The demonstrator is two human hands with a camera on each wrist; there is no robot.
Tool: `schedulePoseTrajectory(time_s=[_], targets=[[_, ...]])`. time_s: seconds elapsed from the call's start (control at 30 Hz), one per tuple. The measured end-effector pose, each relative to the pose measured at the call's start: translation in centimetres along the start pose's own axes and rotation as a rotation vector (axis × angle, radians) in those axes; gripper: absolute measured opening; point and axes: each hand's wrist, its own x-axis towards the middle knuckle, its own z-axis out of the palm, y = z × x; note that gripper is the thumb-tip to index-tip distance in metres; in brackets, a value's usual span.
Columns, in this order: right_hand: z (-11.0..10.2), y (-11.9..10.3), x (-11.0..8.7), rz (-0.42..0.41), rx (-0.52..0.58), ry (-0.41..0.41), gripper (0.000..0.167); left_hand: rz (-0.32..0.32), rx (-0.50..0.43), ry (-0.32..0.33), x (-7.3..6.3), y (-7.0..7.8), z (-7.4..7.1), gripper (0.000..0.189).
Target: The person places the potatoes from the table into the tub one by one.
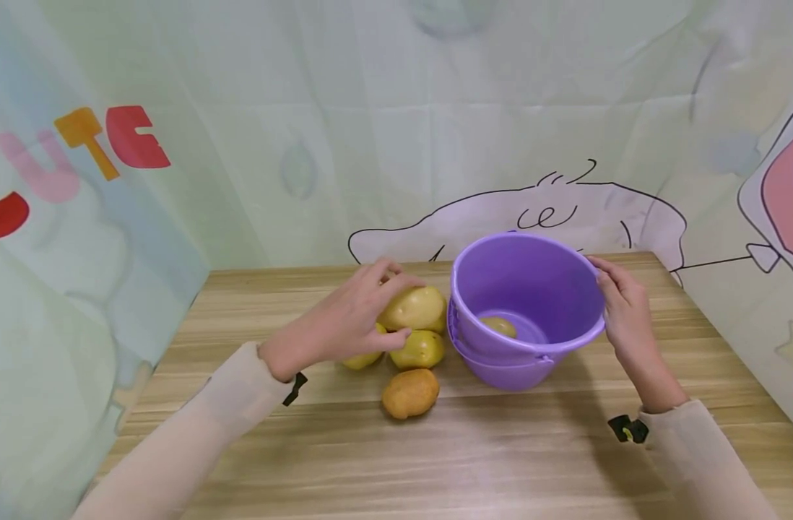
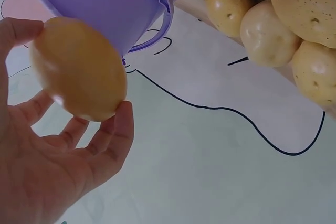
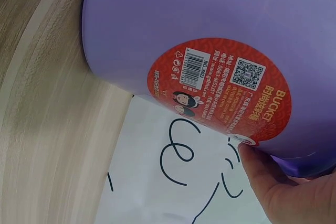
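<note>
My left hand (image 1: 354,310) pinches a smooth yellow potato (image 2: 79,69) between thumb and fingertips, just left of a purple bucket (image 1: 510,368). In the head view the fingers partly cover this potato. Several other potatoes (image 1: 419,350) lie below and around that hand, some partly hidden by it. Closer to the front is a browner, orange-tinged potato (image 1: 410,393). With my right hand (image 1: 624,303) I hold the bucket by the right side of its rim. The bucket stands on the table, and a potato (image 1: 499,326) lies at its bottom.
The wooden table (image 1: 474,455) reaches back to a printed cloth backdrop (image 1: 305,130). A purple handle (image 2: 157,32) hangs down the bucket's side in the left wrist view. On the bucket's wall is a red label (image 3: 220,93).
</note>
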Motion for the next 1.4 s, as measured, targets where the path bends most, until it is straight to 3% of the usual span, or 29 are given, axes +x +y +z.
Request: schedulePoseTrajectory(time_s=[0.43, 1.4], targets=[[0.0, 0.0, -0.1, -0.011, 0.008, -0.003, 0.042, 0.009, -0.02, 0.029, 1.8, 0.5, -0.4, 0.058], [0.2, 0.3, 0.1, -0.009, 0.023, 0.03, 0.04, -0.03, -0.076, -0.043, 5.8, 1.8, -0.3, 0.059]])
